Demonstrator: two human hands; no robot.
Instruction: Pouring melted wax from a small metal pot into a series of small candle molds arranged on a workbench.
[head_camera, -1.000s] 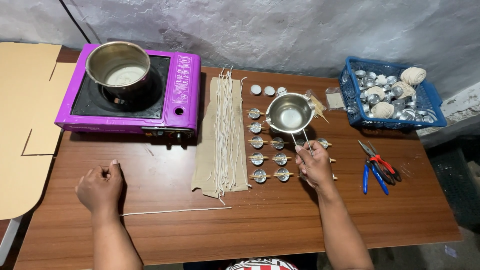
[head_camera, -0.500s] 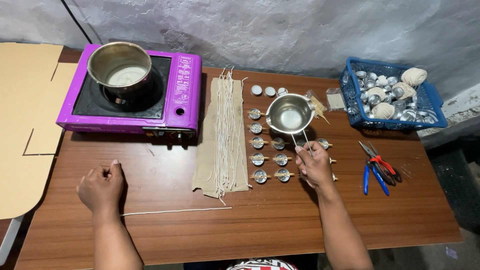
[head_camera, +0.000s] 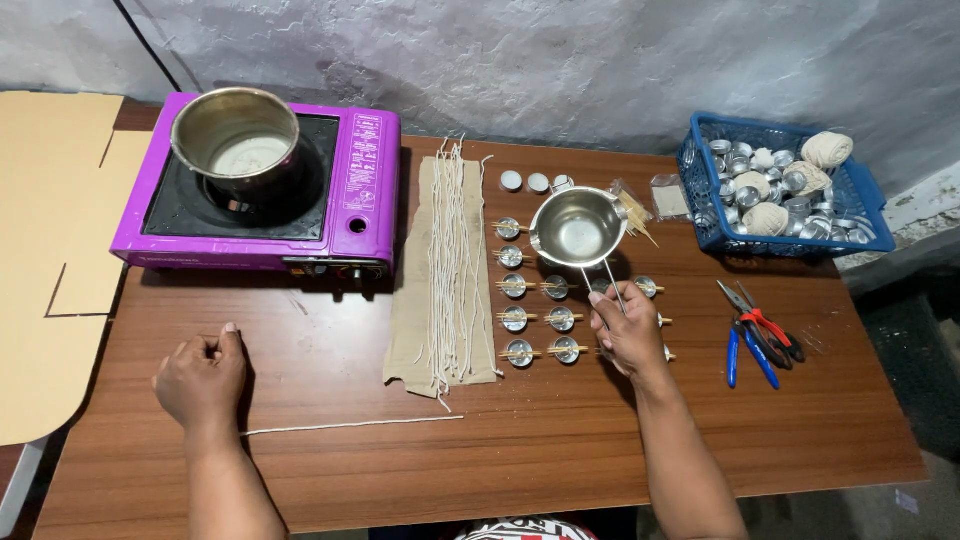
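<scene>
Here the right hand (head_camera: 628, 335) grips the small saucepan (head_camera: 578, 228); left hand (head_camera: 202, 378) seemingly fisted.

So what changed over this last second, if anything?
Nothing visibly moved. The right hand still holds the small steel pan by its handle above the rows of little metal cups. The left hand still rests closed on the table at the end of the white string.

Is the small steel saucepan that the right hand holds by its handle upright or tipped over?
Upright. The small steel saucepan has its open mouth facing up and its round rim level above the table, with the right hand gripping its wire handle.
</scene>
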